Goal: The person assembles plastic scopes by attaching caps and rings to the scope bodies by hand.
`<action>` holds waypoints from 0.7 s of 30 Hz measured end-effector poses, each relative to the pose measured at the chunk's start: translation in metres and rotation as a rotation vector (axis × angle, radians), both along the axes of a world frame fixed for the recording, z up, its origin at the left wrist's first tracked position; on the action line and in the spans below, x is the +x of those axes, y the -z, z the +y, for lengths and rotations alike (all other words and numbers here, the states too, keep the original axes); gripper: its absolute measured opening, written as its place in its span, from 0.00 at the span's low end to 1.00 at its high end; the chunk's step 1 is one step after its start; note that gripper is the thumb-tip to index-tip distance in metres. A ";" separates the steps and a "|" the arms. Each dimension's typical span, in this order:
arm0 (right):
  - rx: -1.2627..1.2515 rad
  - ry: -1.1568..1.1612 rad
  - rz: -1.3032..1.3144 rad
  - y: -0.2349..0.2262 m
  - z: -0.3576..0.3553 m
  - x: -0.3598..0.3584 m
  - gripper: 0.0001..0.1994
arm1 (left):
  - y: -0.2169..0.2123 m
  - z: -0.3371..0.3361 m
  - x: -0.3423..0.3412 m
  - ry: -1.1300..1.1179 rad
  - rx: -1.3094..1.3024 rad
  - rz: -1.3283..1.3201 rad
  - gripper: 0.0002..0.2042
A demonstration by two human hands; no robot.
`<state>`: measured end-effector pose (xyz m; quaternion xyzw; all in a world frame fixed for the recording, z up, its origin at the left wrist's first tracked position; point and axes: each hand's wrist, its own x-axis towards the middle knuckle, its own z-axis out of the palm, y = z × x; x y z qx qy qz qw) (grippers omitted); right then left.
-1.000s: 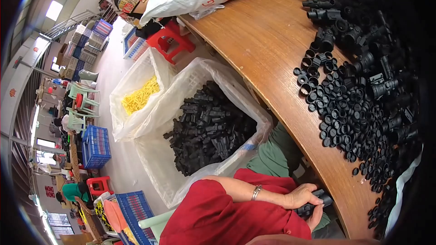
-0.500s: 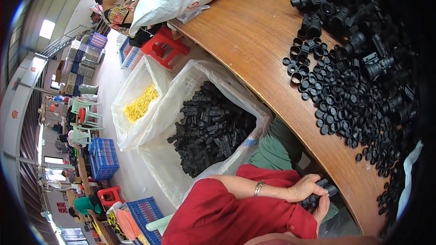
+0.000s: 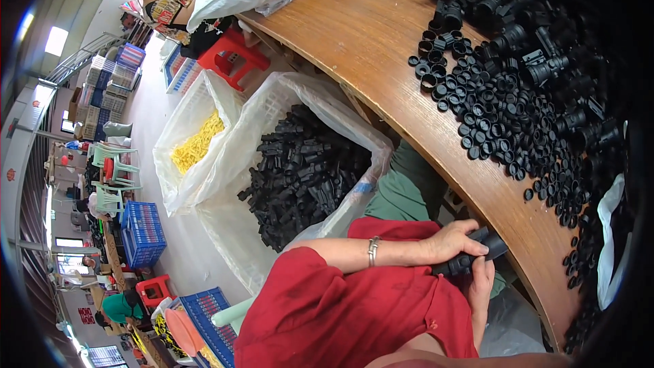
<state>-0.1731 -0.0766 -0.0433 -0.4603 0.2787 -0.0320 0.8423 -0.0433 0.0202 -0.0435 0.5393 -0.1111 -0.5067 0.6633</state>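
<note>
The person wears red short sleeves and a silver bracelet (image 3: 372, 251) on the left wrist.

Your hands, left (image 3: 455, 242) over right (image 3: 480, 279), sit wedged in the narrow gap between your lap and the curved edge of the wooden table (image 3: 381, 34), clasped on a black fitting (image 3: 470, 257). Ahead and to your right, loose black caps (image 3: 504, 129) and stacked fittings (image 3: 538, 41) crowd the tabletop; only the bare strip of wood along its near edge gives you room to slide. To your left, an open bag of black parts (image 3: 306, 177) stands just beside your knee, a bag of yellow pieces (image 3: 194, 150) beyond it. Past the bags, the floor (image 3: 146, 123) looks open, though the fisheye rim blurs it.
</note>
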 end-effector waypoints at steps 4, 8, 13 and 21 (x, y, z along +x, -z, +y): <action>-0.313 -0.090 -0.064 -0.032 -0.005 0.021 0.20 | -0.017 0.012 0.023 -0.019 -0.136 0.175 0.09; -0.447 -0.061 -0.086 -0.066 -0.004 0.063 0.19 | -0.037 0.018 0.037 -0.234 -0.157 0.016 0.10; -0.444 0.000 -0.320 -0.092 -0.001 0.090 0.09 | -0.066 0.032 0.057 -0.406 -0.343 0.448 0.24; -0.512 0.101 -0.484 -0.072 0.000 0.108 0.14 | -0.040 0.046 0.068 -0.071 -0.371 0.544 0.31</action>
